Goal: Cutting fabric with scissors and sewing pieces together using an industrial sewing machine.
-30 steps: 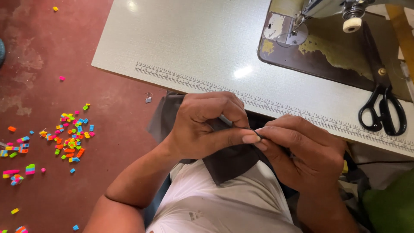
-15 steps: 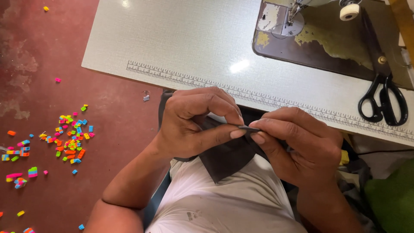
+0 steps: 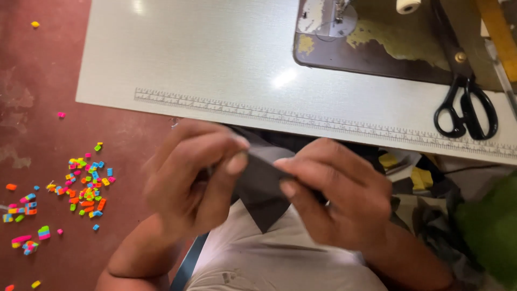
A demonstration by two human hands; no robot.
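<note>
Left hand [image 3: 196, 180]: motion-blurred; finger outlines smeared, exact grip on the dark cloth [image 3: 263, 191] not resolvable. Right hand [image 3: 339, 196]: less blurred, but its fingertips cover the cloth's upper edge. Cloth partly hidden behind both hands; only a lower point shows at frame centre.

Sewing machine [image 3: 377, 37]: cut off by the top edge; only the base plate and needle area show. Thread spool [image 3: 407, 5], top edge: clipped. Scissors [image 3: 466, 105], right: blade tips hidden in shadow. Green object [image 3: 493, 231], lower right: blurred and cut by the edge, kind undeterminable. Coloured bits [image 3: 81, 188] on the floor, left: too small to identify.
</note>
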